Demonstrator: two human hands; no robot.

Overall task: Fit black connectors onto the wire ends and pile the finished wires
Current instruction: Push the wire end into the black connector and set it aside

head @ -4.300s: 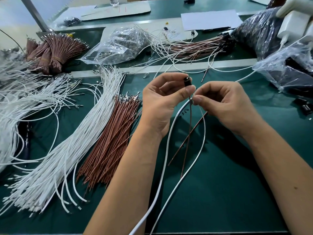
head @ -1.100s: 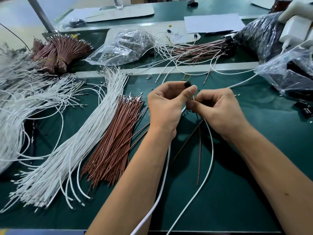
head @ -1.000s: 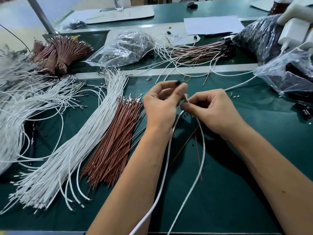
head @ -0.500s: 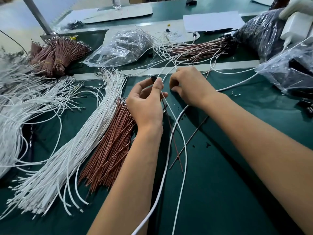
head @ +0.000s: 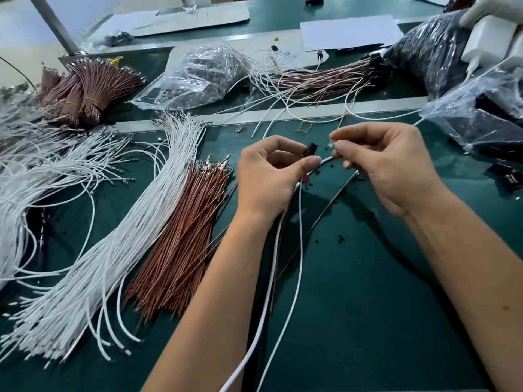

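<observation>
Over the green mat (head: 368, 321) the person is working with both hands close together. The left hand (head: 268, 176) is curling its fingers and pinching a small black connector (head: 311, 149) between thumb and fingertips, holding it up just above the mat. The right hand (head: 387, 162) is sitting just to the right of it, thumb and forefinger pinching the metal-tipped end of a thin white wire (head: 300, 250), which is arcing toward the left hand and then trailing toward the near edge. The wire tip and the connector are staying near each other but apart. A brown wire (head: 325, 210) is running from under the right hand toward the near side; I cannot tell whether that hand is gripping it.

To the left a loose bundle of brown wires (head: 181, 236) is lying beside a long sheaf of white wires (head: 113, 250). Farther off, beyond a pale strip, a pile of finished wires (head: 319, 80) with black ends is lying between a clear plastic bag (head: 195, 77) and a dark bag (head: 424, 52). At the far left, tied bunches of brown wires (head: 85, 89) are lying.
</observation>
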